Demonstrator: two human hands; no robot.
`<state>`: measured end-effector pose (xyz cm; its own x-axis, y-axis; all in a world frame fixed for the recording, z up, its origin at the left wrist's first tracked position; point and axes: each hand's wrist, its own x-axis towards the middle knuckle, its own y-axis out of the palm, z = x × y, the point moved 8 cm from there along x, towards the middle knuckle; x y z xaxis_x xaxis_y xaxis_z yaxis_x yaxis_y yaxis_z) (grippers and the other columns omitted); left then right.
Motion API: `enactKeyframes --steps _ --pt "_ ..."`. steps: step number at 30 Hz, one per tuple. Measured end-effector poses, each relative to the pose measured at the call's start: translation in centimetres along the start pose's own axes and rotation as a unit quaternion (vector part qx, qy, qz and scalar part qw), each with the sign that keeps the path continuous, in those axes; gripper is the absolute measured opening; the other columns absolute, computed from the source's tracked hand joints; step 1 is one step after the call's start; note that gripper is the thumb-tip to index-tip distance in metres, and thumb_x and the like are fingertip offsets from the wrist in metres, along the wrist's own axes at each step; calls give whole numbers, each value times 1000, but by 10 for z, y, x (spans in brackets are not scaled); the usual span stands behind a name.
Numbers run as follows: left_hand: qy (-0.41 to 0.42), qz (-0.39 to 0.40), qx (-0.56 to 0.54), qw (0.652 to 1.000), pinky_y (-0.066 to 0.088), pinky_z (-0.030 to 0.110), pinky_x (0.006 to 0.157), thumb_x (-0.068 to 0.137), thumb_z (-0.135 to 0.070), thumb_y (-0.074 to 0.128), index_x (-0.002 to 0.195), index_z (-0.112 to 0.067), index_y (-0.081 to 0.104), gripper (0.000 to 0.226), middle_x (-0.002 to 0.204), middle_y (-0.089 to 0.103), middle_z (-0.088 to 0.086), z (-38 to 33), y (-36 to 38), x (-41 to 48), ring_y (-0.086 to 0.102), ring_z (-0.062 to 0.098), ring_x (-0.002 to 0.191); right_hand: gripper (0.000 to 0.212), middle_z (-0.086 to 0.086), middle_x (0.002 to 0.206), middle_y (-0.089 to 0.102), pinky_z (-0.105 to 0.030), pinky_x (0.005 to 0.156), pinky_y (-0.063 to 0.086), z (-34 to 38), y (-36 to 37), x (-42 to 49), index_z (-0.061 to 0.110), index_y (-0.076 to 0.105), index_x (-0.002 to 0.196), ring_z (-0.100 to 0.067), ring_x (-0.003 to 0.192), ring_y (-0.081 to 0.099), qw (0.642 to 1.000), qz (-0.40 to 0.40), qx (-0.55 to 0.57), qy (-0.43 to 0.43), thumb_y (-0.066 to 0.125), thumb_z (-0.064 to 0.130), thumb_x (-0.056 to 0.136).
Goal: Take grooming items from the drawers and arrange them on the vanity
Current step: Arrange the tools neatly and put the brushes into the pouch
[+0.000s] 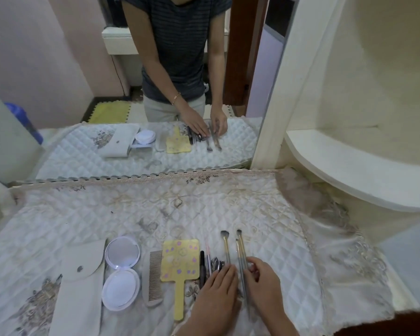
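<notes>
Brushes (241,253) lie between both hands — right hand (264,284) pinching two.

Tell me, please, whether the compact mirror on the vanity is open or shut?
Open. The compact lies flat on the cloth, its two round halves spread side by side, the mirror half farther from the person.

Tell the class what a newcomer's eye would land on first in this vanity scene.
First, the two hands, left and right, low at centre-right, fingering thin makeup brushes on the quilted cloth. Next, the yellow hand mirror beside a comb, and the open round compact left of them. Behind, the wall mirror repeats everything.
</notes>
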<state>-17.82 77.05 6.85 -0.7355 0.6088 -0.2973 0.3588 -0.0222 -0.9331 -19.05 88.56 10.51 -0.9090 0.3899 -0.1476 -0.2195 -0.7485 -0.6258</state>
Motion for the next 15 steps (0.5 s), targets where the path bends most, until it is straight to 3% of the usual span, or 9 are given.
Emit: enactKeyframes --steps 2,4,5,7,9,11,13,15 --pt "-13 -53 -14 998 -7 27 115 87 -42 31 132 -15 44 54 114 69 -5 1 -12 1 39 10 116 22 8 86 54 -8 65 42 4 0 3 18 62 109 2 77 53 1000 6 3 -7 56 15 88" --pt "-27 -59 -43 997 -5 25 114 96 -36 9 123 -14 54 56 122 65 -3 1 -17 -1 32 13 126 25 9 91 53 -13 77 43 4 4 1 18 60 113 -7 87 56 999 25 -6 -37 58 17 88" --pt "-34 -84 -43 995 -3 25 114 96 -35 4 123 -14 53 60 132 56 -2 2 -19 -2 22 15 134 29 9 96 52 -17 82 43 3 8 -2 18 59 115 -11 93 55 997 38 -25 -59 59 17 87" --pt "-44 -161 -29 985 -1 25 114 97 -33 4 140 -13 30 54 150 26 1 11 -26 -11 -2 13 143 33 13 105 47 -26 86 46 4 12 -11 22 59 117 -15 96 52 992 40 -70 -102 61 17 85" --pt "-49 -212 -12 976 -1 25 114 97 -28 3 146 -14 7 52 152 18 0 23 -23 -20 -11 12 143 35 13 113 45 -33 72 56 9 14 -21 31 57 113 -20 91 54 979 -3 -128 -159 57 26 78" --pt "-48 -226 13 973 -2 26 115 95 -23 0 145 -13 -5 52 149 23 -5 31 -17 -27 -12 11 143 40 9 118 44 -32 61 56 18 22 -30 41 50 109 -19 94 50 965 16 -190 -180 45 43 69" --pt "-51 -215 21 975 -1 26 114 93 -16 5 146 -18 2 54 144 28 -7 39 -17 -29 -6 9 143 42 10 121 43 -31 64 55 22 29 -34 44 46 110 -16 99 43 956 29 -221 -193 39 49 69" --pt "-39 -186 11 982 2 26 112 81 -14 29 136 -22 40 57 132 38 -6 36 -21 -28 18 10 138 36 13 121 42 -30 66 55 25 30 -35 45 45 109 -15 102 42 946 19 -247 -211 34 53 75"
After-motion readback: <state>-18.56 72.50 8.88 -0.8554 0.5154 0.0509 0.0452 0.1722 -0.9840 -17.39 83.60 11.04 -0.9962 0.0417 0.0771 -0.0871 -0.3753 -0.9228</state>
